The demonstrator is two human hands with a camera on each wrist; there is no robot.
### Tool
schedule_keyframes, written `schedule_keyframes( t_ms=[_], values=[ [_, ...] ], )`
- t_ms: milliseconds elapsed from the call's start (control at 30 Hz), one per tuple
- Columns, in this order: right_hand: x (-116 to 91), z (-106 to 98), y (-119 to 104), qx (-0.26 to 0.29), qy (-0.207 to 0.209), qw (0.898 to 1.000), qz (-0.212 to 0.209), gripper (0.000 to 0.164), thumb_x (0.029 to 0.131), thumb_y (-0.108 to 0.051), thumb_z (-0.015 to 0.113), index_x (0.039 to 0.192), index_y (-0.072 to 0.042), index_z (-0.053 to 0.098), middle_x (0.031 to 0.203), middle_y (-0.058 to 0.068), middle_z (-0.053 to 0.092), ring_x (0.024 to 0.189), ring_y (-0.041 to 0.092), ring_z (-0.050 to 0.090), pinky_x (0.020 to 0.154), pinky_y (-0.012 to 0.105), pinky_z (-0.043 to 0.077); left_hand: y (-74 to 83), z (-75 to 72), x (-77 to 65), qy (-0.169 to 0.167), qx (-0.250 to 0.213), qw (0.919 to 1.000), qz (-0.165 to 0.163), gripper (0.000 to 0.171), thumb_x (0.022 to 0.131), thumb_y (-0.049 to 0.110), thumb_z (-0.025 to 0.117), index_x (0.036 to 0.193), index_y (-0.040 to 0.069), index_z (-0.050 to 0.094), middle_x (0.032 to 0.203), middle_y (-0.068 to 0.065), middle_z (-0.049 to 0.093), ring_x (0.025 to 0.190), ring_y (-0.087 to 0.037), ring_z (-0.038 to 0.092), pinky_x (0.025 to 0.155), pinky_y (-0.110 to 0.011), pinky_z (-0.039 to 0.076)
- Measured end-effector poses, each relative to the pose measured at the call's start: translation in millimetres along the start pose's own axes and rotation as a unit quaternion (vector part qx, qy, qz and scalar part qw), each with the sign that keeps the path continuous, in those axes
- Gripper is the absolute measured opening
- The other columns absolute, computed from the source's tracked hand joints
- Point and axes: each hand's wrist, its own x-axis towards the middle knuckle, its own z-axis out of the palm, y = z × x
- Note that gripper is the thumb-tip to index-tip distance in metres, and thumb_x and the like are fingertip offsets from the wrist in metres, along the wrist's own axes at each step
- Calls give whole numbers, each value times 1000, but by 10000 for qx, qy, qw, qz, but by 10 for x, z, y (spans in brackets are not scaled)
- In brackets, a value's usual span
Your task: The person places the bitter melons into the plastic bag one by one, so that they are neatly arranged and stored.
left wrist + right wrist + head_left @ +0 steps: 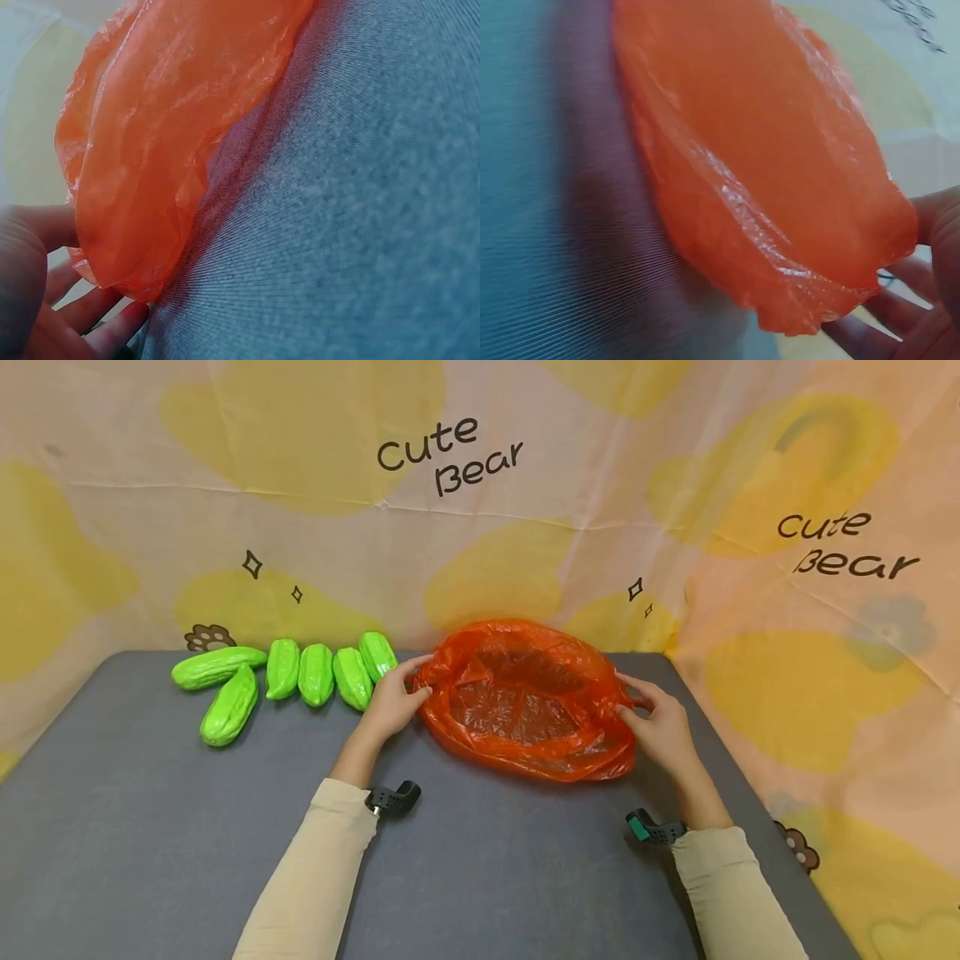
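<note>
An orange-red plastic bag (517, 718) stands on the table, its wide mouth spread and facing up toward the head view. At its left side my left hand (393, 697) pinches the rim between thumb and fingers. My right hand (660, 722) grips the opposite side the same way. In the left wrist view the thin film of the bag (157, 142) hangs beside the thumb, with the fingers behind and below it. The right wrist view has the bag (765, 165) bulging outward, the right hand (922, 285) at its lower corner.
Several shiny green ridged gourds (316, 675) lie left of the bag, most in a row near the table's back edge. One gourd (228, 706) lies further forward. A patterned cloth (315, 527) hangs behind the grey table (495, 860) and along its right side.
</note>
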Motion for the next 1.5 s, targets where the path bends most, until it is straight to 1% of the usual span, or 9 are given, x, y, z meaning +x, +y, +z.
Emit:
schedule_keyframes(
  t_ms=[100,300,533,633,867,1000,1100,1233,1500],
  values=[
    [94,-94,-23,133,-257,9995,84,48,94,-5,69,141,-10,61,141,22,60,111,46,68,83,37,62,13,2,-5,-21,-71,10000,-16,54,96,5,62,148,13,52,139,-18,61,97,-28,62,77,-30,51],
    [255,-169,-59,553,-413,9976,-8,49,97,-7,66,145,-7,56,140,25,60,113,46,65,74,7,52,15,0,-5,-104,-122,9999,-23,54,96,4,62,149,12,51,140,-18,60,99,-29,63,76,-28,52],
    [386,-140,-38,415,-616,9969,-239,47,99,-9,64,145,-7,55,141,22,61,127,38,59,106,54,49,12,-16,-10,-54,18,10000,12,54,96,5,62,148,12,52,143,-18,59,97,-28,61,75,-29,48],
    [414,-107,-38,534,-819,9947,-306,48,98,-5,63,146,-9,55,143,21,59,128,39,59,107,57,46,-9,-29,-13,-64,25,10000,13,54,96,5,62,149,11,51,142,-18,60,97,-28,62,77,-30,50],
    [411,-139,-93,427,-1147,9921,-276,47,99,-4,61,145,-14,58,146,19,57,124,40,62,102,52,52,74,-95,1,-70,-147,9999,39,53,98,9,61,150,10,49,150,-16,53,125,-34,59,103,-47,52],
    [396,-205,-107,432,-1262,9905,-324,43,99,-3,59,142,-11,61,143,19,60,120,32,65,97,25,56,187,-183,12,21,-318,9994,127,52,99,10,57,150,6,47,152,-19,50,137,-40,52,112,-52,46],
    [396,-219,-92,519,-1313,9889,-466,40,99,-1,59,138,-7,63,138,21,63,112,14,68,89,6,48,224,-263,-2,435,30,9990,62,48,100,13,57,147,6,51,149,-18,53,136,-41,52,112,-54,45],
    [397,-235,-96,644,-1306,9878,-552,37,99,0,59,135,-5,65,135,23,64,103,-9,61,86,3,47,260,-403,10,915,877,9917,-220,46,99,18,58,143,6,56,147,-19,56,137,-39,51,112,-55,43],
    [396,-222,-95,524,-1376,9876,-552,35,99,0,58,133,-2,66,137,23,62,102,-14,58,86,2,45,292,-776,172,814,2046,9730,-687,55,96,20,55,148,4,48,149,-23,52,137,-45,48,108,-59,43]
  ],
)
